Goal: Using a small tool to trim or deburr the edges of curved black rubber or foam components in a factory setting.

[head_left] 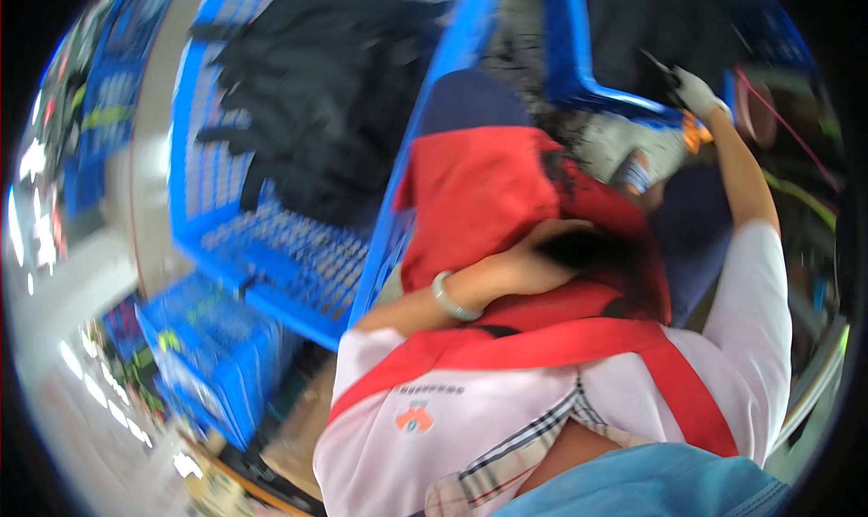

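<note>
My left hand (529,259), with a pale bangle at the wrist, lies over the red apron (484,183) on my lap. Its fingers curl around a soft-looking black piece (583,249), too blurred to name more exactly. Out to the right, my right hand (698,94) wears a white glove. It is closed on a small tool (658,63) with a thin, pale metal tip, whose kind I cannot make out. This hand is over the near edge of a blue crate (579,83) filled with black material (655,24). Something orange (694,134) shows below the glove.
A large blue basket (185,169) on the left holds a heap of black, strip-edged pieces (316,92). Another blue crate (212,345) stands at the lower left. Dark scraps litter the floor (520,42) between the containers. A pink cord (787,124) runs along the right.
</note>
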The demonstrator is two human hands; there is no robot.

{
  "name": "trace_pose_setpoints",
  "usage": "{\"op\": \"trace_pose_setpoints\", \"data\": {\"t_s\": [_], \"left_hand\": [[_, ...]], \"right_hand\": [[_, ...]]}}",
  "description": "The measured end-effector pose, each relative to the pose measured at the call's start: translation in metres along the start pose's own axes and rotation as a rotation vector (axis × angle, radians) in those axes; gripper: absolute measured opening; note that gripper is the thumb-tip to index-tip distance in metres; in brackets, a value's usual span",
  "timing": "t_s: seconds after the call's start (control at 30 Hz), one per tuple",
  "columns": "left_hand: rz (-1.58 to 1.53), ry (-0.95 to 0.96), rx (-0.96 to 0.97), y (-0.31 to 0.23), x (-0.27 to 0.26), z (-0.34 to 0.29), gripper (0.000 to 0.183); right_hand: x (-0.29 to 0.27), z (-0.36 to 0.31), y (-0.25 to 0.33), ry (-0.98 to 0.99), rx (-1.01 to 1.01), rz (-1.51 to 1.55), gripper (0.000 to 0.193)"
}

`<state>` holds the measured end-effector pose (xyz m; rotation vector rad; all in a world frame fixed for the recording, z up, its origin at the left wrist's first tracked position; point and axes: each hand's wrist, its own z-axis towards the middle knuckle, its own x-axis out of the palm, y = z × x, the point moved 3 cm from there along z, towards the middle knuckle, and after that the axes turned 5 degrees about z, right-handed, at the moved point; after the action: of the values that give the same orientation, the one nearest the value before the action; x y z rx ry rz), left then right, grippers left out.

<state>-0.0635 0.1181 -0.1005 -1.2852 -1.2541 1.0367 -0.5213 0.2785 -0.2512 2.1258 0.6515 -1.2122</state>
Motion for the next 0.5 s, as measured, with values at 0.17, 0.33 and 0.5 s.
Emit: {"op": "trace_pose_setpoints", "data": {"t_s": [0.17,0.33,0.5], "left_hand": [[-0.280,-0.038,0.071,-0.054,-0.077,-0.028,0.017],[-0.537,-0.629,0.025,0.011,-0.227,-0.072,0.021],[-0.309,-1.013,-0.673,0.244,-0.313,-0.110,0.036]], "right_hand": [[-0.029,-0.017,-0.033,-0.241,-0.028,-0.098,0.045],[-0.039,-0.026,-0.025,-0.130,0.133,-0.131,0.032],[-0.017,-0.057,0.024,0.071,0.145,-0.205,0.033]]}}
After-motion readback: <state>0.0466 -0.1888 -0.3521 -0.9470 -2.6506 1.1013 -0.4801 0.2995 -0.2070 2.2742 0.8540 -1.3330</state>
